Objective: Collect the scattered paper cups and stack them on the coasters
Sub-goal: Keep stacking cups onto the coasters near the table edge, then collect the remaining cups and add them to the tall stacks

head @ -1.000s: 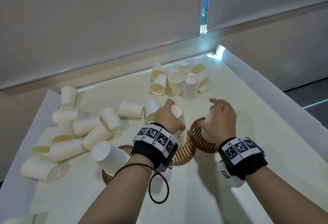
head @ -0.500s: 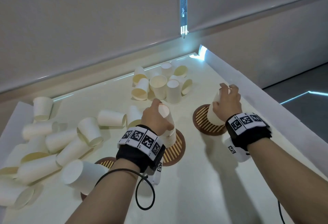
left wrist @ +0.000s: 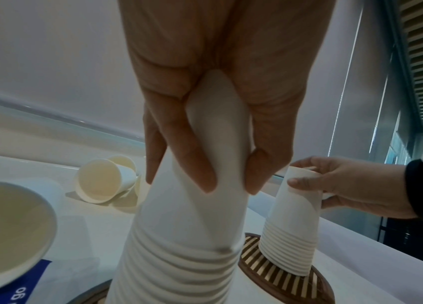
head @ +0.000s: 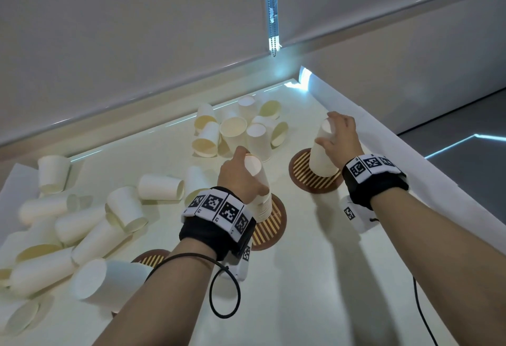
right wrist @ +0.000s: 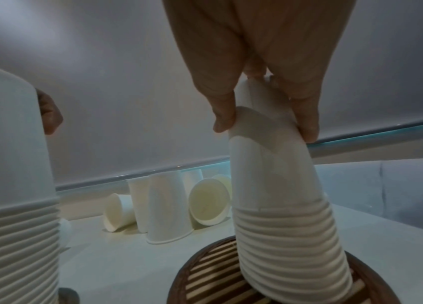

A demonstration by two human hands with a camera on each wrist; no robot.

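Note:
My left hand grips the top of a tall stack of upturned white paper cups standing on the middle brown slatted coaster. The left wrist view shows its fingers curled round the top cup of that stack. My right hand holds the top of a second stack on the right coaster; its fingertips pinch the top cup of that stack. A third coaster at the near left carries a single upturned cup, partly hidden by my left forearm.
Several loose cups lie on their sides in a pile at the left. Another cluster, some upright and some tipped, sits at the back just beyond the coasters. The table's right edge runs close beside the right coaster. A wall stands behind.
The right hand, its stack and the coaster under it now sit farther from the middle coaster than a second ago. The left hand keeps its hold on the middle stack.

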